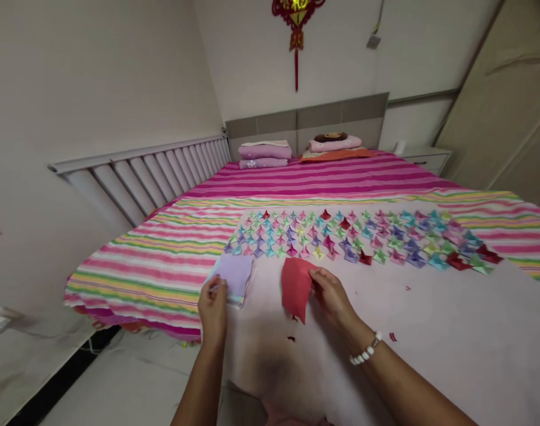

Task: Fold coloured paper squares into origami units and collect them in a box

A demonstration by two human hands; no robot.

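Observation:
My right hand point(334, 296), with a white beaded bracelet point(366, 353) on the wrist, pinches a red square of paper point(295, 284) by its right edge. The sheet hangs slightly bent above the pale board. To the left lies a stack of coloured paper squares, with a lavender sheet point(235, 273) on top and other colours showing at its edges. My left hand point(213, 303) is at the stack's left corner, its thumb and fingers curled together; whether they grip a sheet is hidden. Beyond both hands, rows of small folded paper shapes point(327, 244) in many colours cover the far part of the board.
The pale board point(429, 331) rests on a bed with a striped cover point(163, 254). Small red scraps point(393, 337) lie on it. A white radiator point(141, 177) runs along the left wall. Folded bedding point(265, 152) sits by the headboard point(305, 118).

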